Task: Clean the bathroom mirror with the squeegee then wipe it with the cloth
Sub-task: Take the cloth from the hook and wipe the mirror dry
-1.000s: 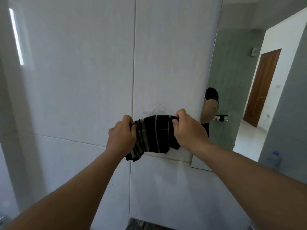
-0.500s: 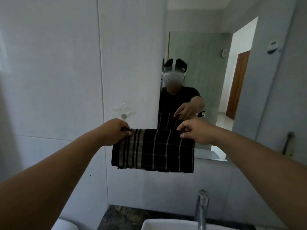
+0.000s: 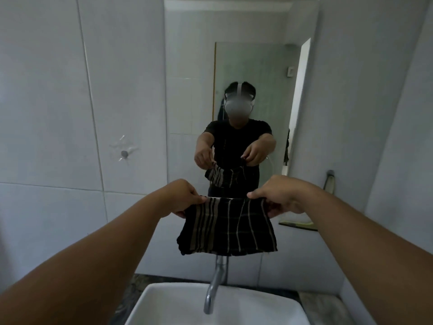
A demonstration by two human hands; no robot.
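Cloth stage, wiping not begun. Left hand [image 3: 181, 195] and right hand [image 3: 281, 195] each pinch a top corner of the black striped cloth [image 3: 227, 227], spread above the faucet [image 3: 214, 285], short of the mirror [image 3: 241, 66]. Next, likely: bunch cloth, press to glass; squeegee not visible

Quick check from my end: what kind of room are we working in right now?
Most likely a home bathroom: a wall mirror hangs on pale tiled wall above a white basin with a metal tap. Both hands hold a dark striped cloth.
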